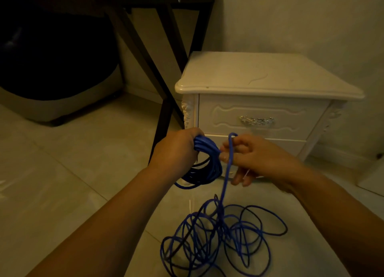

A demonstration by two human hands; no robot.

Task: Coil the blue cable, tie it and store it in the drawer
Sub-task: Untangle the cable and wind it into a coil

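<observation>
Closest to me, a messy pile of thin blue cable [224, 235] is lying on the smooth floor [72, 173], and the picture's edge is cutting off its lowest loops. My left hand [176, 150] is gripping a round bunch of loops. My right hand [255, 158] is pinching one strand. Behind them, the white drawer [224, 119] is sitting closed, its handle [256, 121] shining. Farther back, dark table legs [166, 69] are hiding in shadow.
</observation>
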